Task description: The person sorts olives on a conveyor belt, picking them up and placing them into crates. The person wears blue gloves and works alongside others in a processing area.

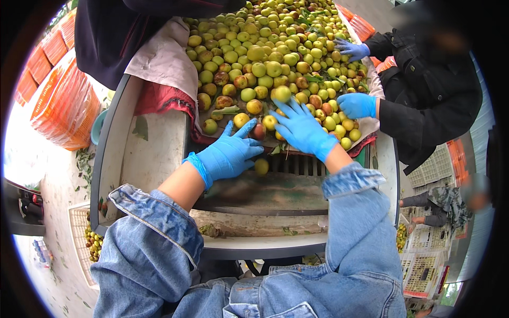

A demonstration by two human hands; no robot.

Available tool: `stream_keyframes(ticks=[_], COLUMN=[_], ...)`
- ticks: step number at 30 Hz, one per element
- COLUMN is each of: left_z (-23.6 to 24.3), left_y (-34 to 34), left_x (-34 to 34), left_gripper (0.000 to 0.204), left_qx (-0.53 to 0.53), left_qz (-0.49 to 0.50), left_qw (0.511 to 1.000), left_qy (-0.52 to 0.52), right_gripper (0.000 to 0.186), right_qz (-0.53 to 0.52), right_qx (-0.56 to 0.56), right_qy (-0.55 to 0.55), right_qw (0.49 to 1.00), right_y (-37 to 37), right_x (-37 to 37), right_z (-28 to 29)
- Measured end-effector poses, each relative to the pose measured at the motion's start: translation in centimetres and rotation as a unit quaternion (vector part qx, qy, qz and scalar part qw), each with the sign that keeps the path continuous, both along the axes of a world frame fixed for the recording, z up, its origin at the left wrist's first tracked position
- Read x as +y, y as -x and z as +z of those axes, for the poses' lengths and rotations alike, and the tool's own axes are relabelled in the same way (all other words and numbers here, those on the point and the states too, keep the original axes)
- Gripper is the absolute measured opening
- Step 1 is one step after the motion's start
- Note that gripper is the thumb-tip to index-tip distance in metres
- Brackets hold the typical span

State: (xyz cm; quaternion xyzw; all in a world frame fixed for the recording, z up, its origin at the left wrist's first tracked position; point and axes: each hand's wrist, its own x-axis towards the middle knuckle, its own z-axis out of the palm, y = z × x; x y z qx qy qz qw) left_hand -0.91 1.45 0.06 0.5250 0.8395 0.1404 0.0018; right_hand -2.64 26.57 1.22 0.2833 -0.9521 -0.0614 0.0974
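Observation:
Yellow-green and reddish-brown jujubes (258, 70) cover the sloping cloth-lined bed in front of me. My left hand (227, 156), in a blue glove, is at the near edge of the pile with its fingers spread. A reddish jujube (258, 131) lies by its fingertips, and a greenish one (261, 166) is below them. My right hand (305, 130), gloved the same way, rests over the front of the pile, fingers stretched out. A yellow jujube (269, 122) lies beside those fingers. Neither hand is closed around a fruit. Below both hands is a slotted grate (297, 166).
At the right, a co-worker in black has two blue-gloved hands (357, 105) on the pile. Another dark-clothed person (106, 42) stands at the far left. Orange crates (66, 108) stand on the left; a pale crate (79, 233) of jujubes sits on the floor.

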Motion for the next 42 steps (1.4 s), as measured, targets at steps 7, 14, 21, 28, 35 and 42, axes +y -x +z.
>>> stream_keyframes(ticks=[7, 14, 21, 28, 35, 42], left_z=[0.2, 0.6, 0.7, 1.7, 1.9, 0.8], left_y=[0.6, 0.5, -0.1, 0.3, -0.6, 0.0], left_x=[0.9, -0.1, 0.0, 0.2, 0.5, -0.1], left_gripper=[0.043, 0.083, 0.087, 0.057, 0.085, 0.097], left_qx=[0.020, 0.030, 0.004, -0.048, 0.037, 0.001], left_qz=[-0.019, 0.290, 0.187, 0.071, 0.273, 0.196], left_qw=[0.997, 0.956, 0.980, 0.996, 0.958, 0.978], left_qy=[-0.068, 0.022, 0.066, -0.006, 0.080, 0.070], right_gripper=[0.072, 0.071, 0.079, 0.077, 0.070, 0.070], right_qz=[-0.100, 0.019, -0.213, 0.004, -0.351, -0.063], right_qx=[0.029, -0.057, -0.085, -0.133, -0.084, -0.106], right_qy=[0.189, 0.020, 0.085, 0.059, 0.055, 0.104], right_qw=[0.976, 0.998, 0.970, 0.989, 0.931, 0.987], right_y=[0.5, -5.5, -3.4, -8.1, -1.1, -5.2], right_x=[1.9, -2.0, 4.5, 2.9, 8.2, 0.9], right_z=[-0.5, -0.8, -0.7, 0.8, -0.2, 0.2])
